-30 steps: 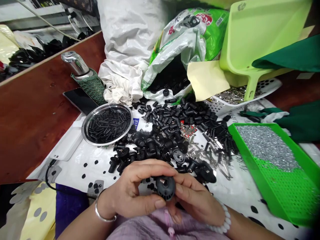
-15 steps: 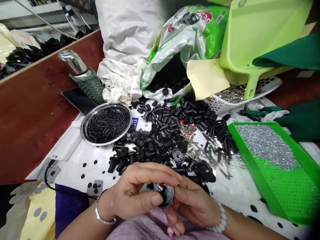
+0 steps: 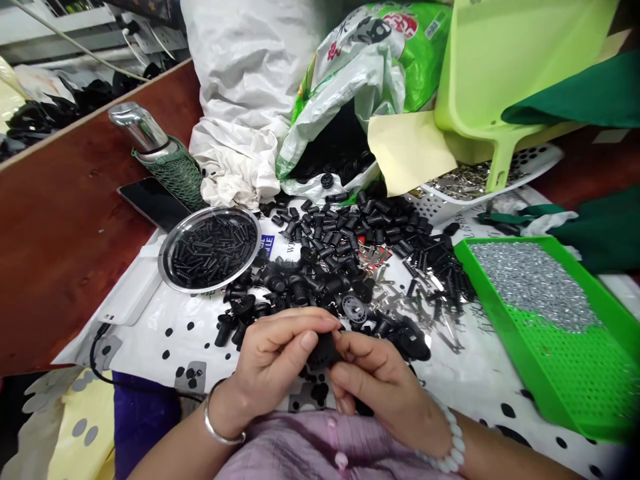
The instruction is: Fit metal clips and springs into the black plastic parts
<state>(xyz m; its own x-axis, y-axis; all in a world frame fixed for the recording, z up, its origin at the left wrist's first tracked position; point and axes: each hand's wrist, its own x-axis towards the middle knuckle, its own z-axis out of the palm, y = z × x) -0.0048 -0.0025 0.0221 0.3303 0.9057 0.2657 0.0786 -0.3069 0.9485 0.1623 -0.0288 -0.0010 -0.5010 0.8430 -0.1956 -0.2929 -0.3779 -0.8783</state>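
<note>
Low over the table's near edge, a black round plastic part is held between both hands. My left hand grips its left side, thumb in front and fingers curled over the top. Fingers and thumb of my right hand are closed at its right side; the fingers partly hide the part. Just beyond lies a heap of black plastic plug-like parts, with a grey slotted disc among them. Flat metal strips are scattered to the right of the heap.
A steel dish of black ribbed pieces stands left, beside a phone and a netted flask. On the right, a green tray holds small silvery pieces. Behind are an open bag, a white basket and a dustpan.
The held part has been turned: its grey open face with metal inside showed before, and now a dark side shows. Both hands have risen slightly, and the right fingers have closed in on it.
</note>
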